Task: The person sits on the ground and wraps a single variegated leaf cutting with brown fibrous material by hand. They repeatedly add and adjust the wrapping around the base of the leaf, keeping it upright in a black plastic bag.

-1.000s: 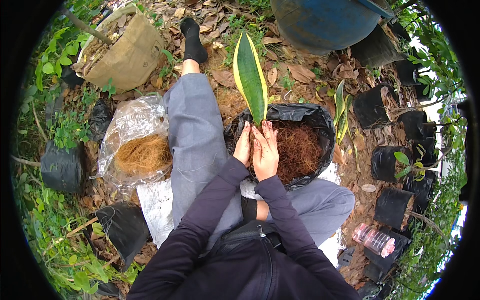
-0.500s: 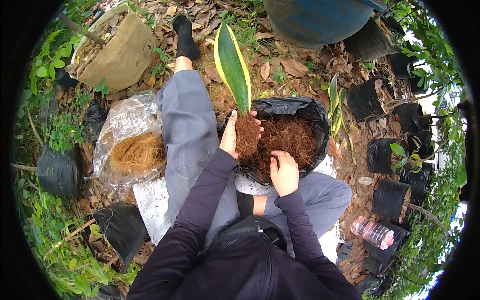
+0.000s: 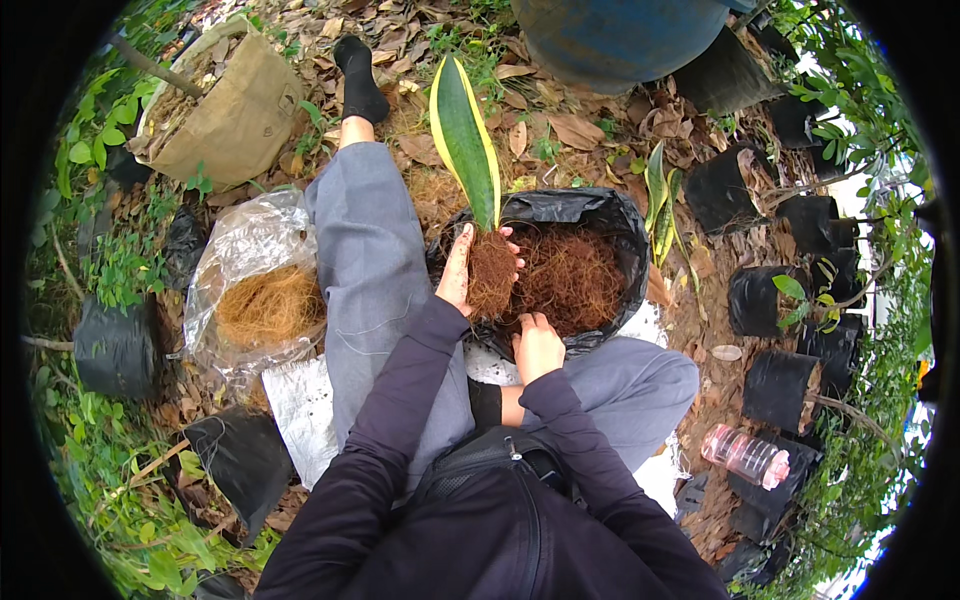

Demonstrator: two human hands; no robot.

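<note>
A snake plant (image 3: 468, 140), one broad green leaf with yellow edges, stands upright with its base in a brown ball of coir (image 3: 491, 275). My left hand (image 3: 457, 272) is wrapped round this ball, thumb on the near side and fingertips showing at its right. Beneath and beside it lies a black plastic bag (image 3: 570, 206), opened wide and full of dark reddish-brown coir fibre (image 3: 578, 275). At the bag's near edge, just below right of the ball, my right hand (image 3: 538, 352) has its fingers curled together; what they pinch, if anything, is hidden.
Left of my leg, a clear plastic bag (image 3: 258, 225) holds lighter golden fibre (image 3: 270, 308). Another snake plant (image 3: 660, 205) stands beyond the black bag. Several black grow bags line the right, near a pink-tinted bottle (image 3: 745, 456). A blue tub (image 3: 620, 45) and beige grow bag (image 3: 225, 115) stand farther off.
My right hand has drawn back from the loose coir toward the bag's near edge and left, its fingers closing in. My left hand still holds the snake plant's coir ball.
</note>
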